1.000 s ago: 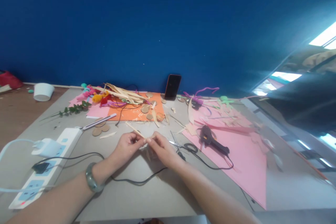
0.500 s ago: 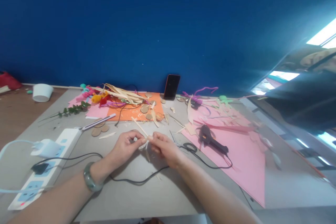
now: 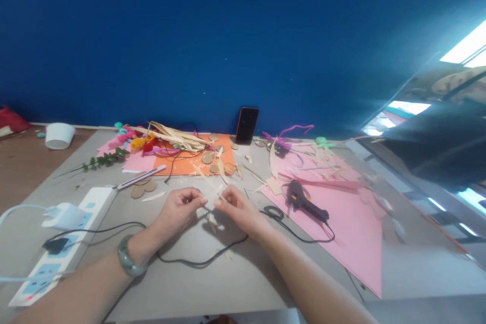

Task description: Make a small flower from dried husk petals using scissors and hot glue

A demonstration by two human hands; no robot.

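My left hand [image 3: 178,210] and my right hand [image 3: 235,207] meet above the grey table [image 3: 212,273], fingertips pinched on a thin pale straw strip [image 3: 208,182] that slants up and away to the left. Both hands are closed on it. A green bangle sits on my left wrist [image 3: 127,258]. A black cord [image 3: 197,260] runs under my forearms. Small straw bits lie on the table beneath my hands.
A black glue gun [image 3: 304,202] lies on pink paper [image 3: 353,233] at right. Orange paper [image 3: 190,162] holds straw, card discs and pipe cleaners. A phone [image 3: 246,125] leans on the blue wall. A white power strip [image 3: 56,238] lies at left; a white cup [image 3: 58,135] is far left.
The straw strip has turned between my fingers, its free end swinging from left toward the middle. My hands have shifted slightly up and apart.
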